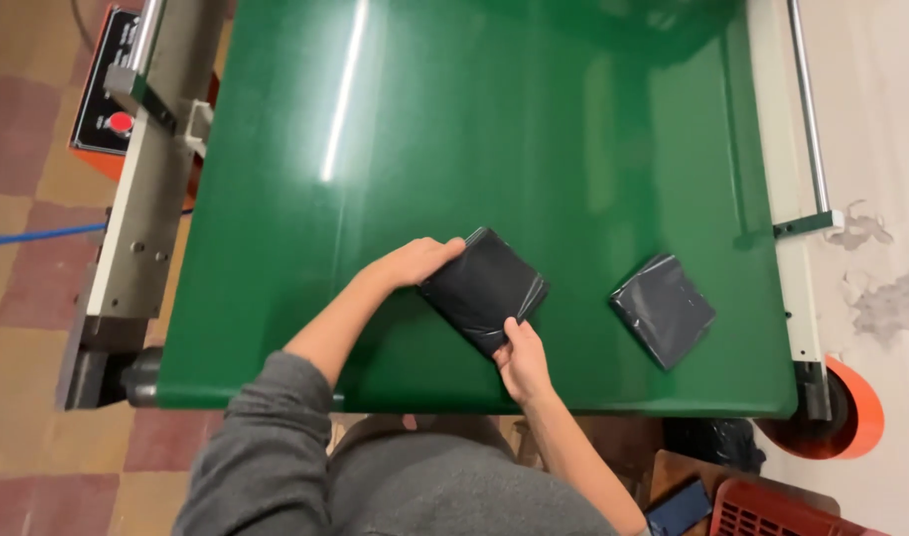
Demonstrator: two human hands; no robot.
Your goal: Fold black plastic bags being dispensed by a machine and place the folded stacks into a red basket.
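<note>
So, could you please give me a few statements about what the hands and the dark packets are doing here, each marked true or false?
1. Both hands hold the same folded black plastic packet. True.
2. The left hand is at the packet's upper left edge. True.
3. The right hand rests on the second packet. False: it grips the first packet's lower corner, and the second lies apart, untouched.
4. The packets lie on a red surface. False: the green belt.
5. A red button sits on the panel at upper left. True.
</note>
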